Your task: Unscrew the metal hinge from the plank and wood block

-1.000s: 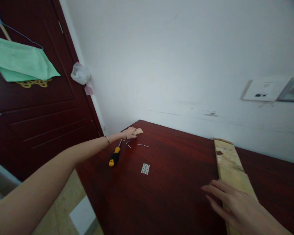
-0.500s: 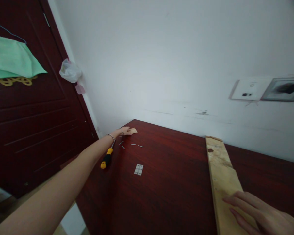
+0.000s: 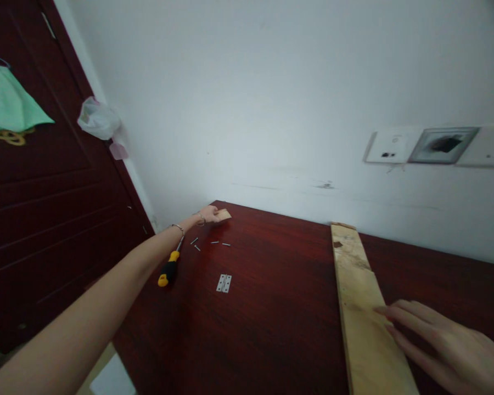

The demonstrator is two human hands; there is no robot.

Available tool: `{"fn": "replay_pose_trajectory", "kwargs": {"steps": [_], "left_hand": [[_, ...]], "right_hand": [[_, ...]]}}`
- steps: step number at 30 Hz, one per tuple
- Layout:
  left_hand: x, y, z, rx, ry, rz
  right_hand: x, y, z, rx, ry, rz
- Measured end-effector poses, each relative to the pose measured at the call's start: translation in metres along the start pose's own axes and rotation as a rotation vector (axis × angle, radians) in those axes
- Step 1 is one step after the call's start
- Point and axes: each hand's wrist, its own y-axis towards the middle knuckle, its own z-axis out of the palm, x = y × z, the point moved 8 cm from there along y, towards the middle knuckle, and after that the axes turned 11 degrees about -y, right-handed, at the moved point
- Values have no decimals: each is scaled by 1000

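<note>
My left hand (image 3: 209,213) reaches to the far left corner of the table and is closed on a small flat piece of wood (image 3: 224,214). On the right, my right hand (image 3: 444,340) has its fingers stretched out over the edge of a long wooden board (image 3: 358,291); whether the fingertips touch it I cannot tell. A metal hinge (image 3: 224,283) lies open and flat on the tabletop. Several screws (image 3: 214,242) are scattered behind it. Beside my left forearm rests a yellow and black screwdriver (image 3: 169,269), its shaft tip partly hidden by the wrist.
The dark red table (image 3: 267,323) stands against a white wall (image 3: 247,99) with sockets (image 3: 389,147) at the right. A dark red door (image 3: 45,192) is at the left, with a green cloth (image 3: 12,99) hanging on it. A plastic bag (image 3: 99,119) hangs near its frame.
The view has swung slightly to the right, so things appear further left. My left hand has lifted the small wood piece's near end a little. My right hand has shifted toward the board's right edge.
</note>
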Motion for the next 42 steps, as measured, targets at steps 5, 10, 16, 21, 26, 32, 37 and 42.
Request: {"fn": "replay_pose_trajectory", "kwargs": {"steps": [5,10,16,21,26,32,37,42], "left_hand": [[-105,0,7,42,-61,306],[-218,-44,38,155,-121,718],[-299,-112,69,289,-173,1044],[-326,-129,76,289,-170,1146],[-335,-130,83,279,-167,1155],[-335,-125,91,280,-154,1127],[-342,-123,98,319,-5,1087],[-347,-121,105,323,144,1035]], "right_hand": [[-8,20,-9,81,-38,42],[4,46,-20,151,40,95],[35,62,-18,185,127,28],[46,70,-6,185,149,58],[45,73,1,152,159,69],[40,74,5,122,104,60],[43,78,9,99,63,41],[41,79,18,116,47,73]]}}
